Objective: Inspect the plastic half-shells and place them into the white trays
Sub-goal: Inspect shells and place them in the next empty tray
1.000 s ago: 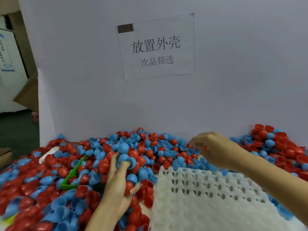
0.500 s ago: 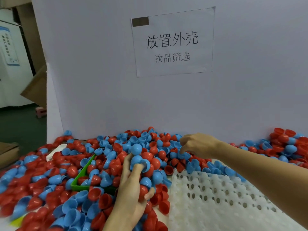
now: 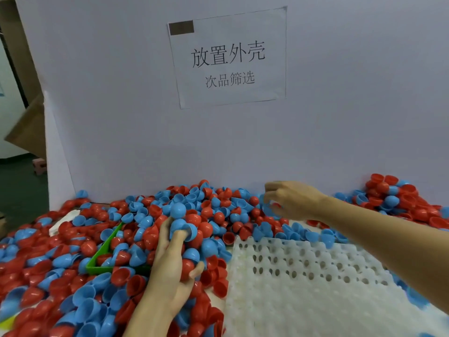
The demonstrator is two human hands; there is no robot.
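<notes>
A deep pile of red and blue plastic half-shells [image 3: 213,215] covers the table. My left hand [image 3: 170,268] holds a small stack of blue half-shells [image 3: 181,224] between its fingers, with a red shell [image 3: 188,269] tucked against the thumb. My right hand [image 3: 291,200] reaches over the far part of the pile with curled fingers and pinches at small shells there; what it grips is mostly hidden. A white tray [image 3: 303,288] with rows of round pockets lies at the lower right, and its pockets in view hold nothing.
A white board [image 3: 340,130] with a paper sign [image 3: 228,59] stands right behind the pile. A green tray corner [image 3: 104,251] pokes out of the shells at the left. More shells are heaped at the far right [image 3: 398,198]. Cardboard and floor lie beyond the left edge.
My right hand has moved left along the back of the pile and lifted a little. My left hand keeps its stack of blue shells. The view has shifted slightly.
</notes>
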